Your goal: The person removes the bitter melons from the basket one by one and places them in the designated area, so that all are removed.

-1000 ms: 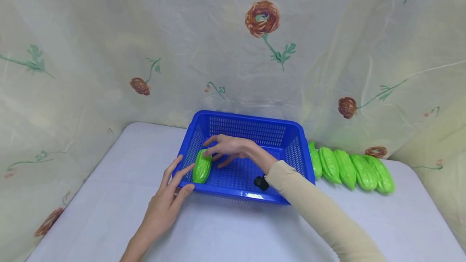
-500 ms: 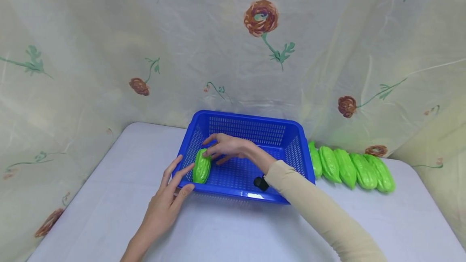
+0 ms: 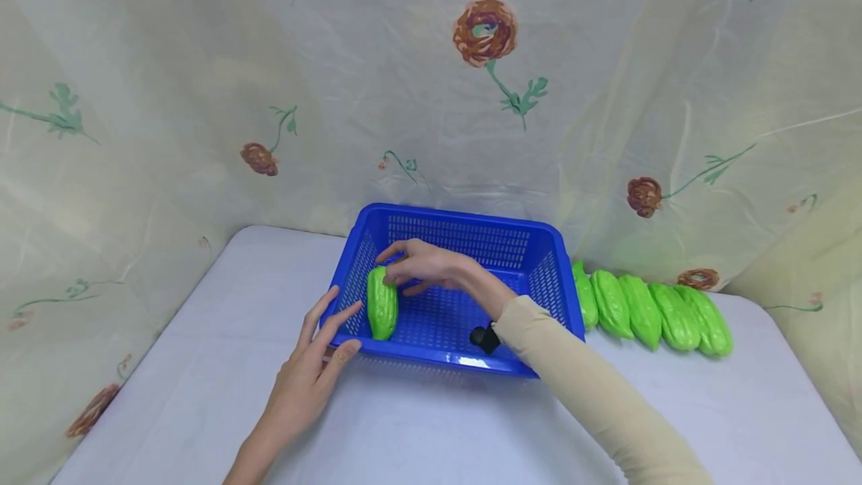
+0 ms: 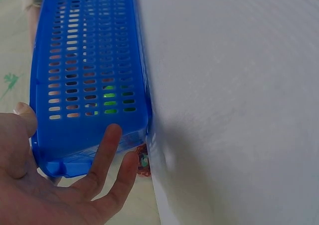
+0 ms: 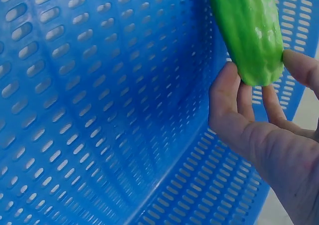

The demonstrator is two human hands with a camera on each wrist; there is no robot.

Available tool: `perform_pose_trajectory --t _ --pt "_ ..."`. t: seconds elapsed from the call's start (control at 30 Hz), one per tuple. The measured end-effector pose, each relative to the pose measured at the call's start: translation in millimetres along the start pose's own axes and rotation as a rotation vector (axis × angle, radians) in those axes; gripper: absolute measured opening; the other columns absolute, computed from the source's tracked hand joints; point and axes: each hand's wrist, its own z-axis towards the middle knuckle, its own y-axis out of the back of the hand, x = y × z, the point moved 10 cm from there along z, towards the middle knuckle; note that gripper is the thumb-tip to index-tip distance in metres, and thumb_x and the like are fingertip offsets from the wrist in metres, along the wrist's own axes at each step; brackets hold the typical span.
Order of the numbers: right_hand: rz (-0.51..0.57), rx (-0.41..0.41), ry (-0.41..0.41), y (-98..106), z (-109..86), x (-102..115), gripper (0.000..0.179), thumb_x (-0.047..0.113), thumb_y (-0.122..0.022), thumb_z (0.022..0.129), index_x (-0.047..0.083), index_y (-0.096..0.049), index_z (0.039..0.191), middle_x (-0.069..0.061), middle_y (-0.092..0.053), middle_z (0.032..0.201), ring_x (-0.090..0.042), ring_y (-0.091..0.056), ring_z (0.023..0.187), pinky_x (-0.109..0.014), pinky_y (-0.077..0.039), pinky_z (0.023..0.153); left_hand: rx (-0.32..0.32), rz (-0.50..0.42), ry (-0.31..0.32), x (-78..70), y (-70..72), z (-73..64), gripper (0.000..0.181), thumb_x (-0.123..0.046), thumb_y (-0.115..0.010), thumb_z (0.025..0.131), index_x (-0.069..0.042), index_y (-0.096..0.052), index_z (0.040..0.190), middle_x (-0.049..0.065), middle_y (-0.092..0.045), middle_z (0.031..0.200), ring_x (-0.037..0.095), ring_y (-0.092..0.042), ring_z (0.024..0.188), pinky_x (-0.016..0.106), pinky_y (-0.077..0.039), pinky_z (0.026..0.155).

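Note:
A blue perforated plastic basket point(image 3: 458, 356) stands on the white table. My left hand point(image 3: 306, 369) holds its near left corner; in the left wrist view the thumb lies at the rim and two fingers point(image 4: 107, 147) reach along the outer wall. Inside the basket, a bright green, ridged bitter melon point(image 3: 382, 313) stands close to the left wall, its length running from front to back. My right hand point(image 3: 427, 262) reaches in from the right and pinches the melon's far end. In the right wrist view, thumb and fingers sit either side of that end of the bitter melon point(image 5: 254, 35).
Several more green bitter melons point(image 3: 646, 313) lie side by side on the table point(image 3: 761, 395), just right of the basket. A pale curtain point(image 3: 377, 58) with printed flowers hangs behind and at both sides. A small black device point(image 3: 485, 338) sits at my right wrist.
The bitter melon has shifted slightly right, away from the basket's left wall, and stands straighter. My right hand has risen a little with it and closed its fingers. The left hand stays put.

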Motion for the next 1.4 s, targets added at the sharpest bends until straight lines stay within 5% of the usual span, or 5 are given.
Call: perform_pose_trajectory --t 0.3,0.53,0.93,1.4 --pt "0.032 -0.021 0.053 14.4 -2.2 7.7 0.055 0.015 -0.064 0.099 0.009 -0.056 0.153 -0.015 -0.067 0.145 -0.027 -0.066 0.13 -0.055 -0.054 0.114 -0.001 0.014 0.008 1.8 -1.1 3.0 0.048 -0.031 -0.058 0.113 -0.032 -0.051 0.161 -0.003 -0.021 0.181 0.015 -0.069 0.103 0.023 -0.057 0.08" --pt "0.08 -0.047 0.078 24.4 -5.5 14.3 0.048 0.015 -0.064 0.102 0.01 -0.06 0.15 -0.015 -0.064 0.148 -0.032 -0.065 0.133 -0.058 -0.053 0.115 0.001 0.023 0.01 1.7 -0.7 3.9 0.048 -0.032 -0.057 0.113 -0.03 -0.051 0.161 -0.003 -0.021 0.181 0.015 -0.069 0.103 0.023 -0.058 0.081" --pt "0.225 -0.066 0.179 41.5 -22.1 32.5 0.045 0.012 -0.061 0.104 0.007 -0.059 0.15 -0.008 -0.07 0.125 -0.024 -0.071 0.109 -0.062 -0.047 0.119 -0.005 0.032 -0.003 1.0 0.5 3.3 0.048 -0.036 -0.056 0.113 -0.031 -0.051 0.161 -0.002 -0.022 0.181 0.014 -0.069 0.101 0.022 -0.057 0.079" --pt "0.254 -0.123 0.314 68.9 -73.1 57.8 0.055 0.013 -0.06 0.106 0.007 -0.048 0.159 -0.016 -0.051 0.162 -0.022 -0.067 0.129 -0.06 -0.05 0.117 -0.007 0.029 0.019 2.3 -2.0 0.3 0.048 -0.034 -0.057 0.113 -0.03 -0.052 0.16 -0.002 -0.022 0.181 0.01 -0.068 0.098 0.021 -0.056 0.077"
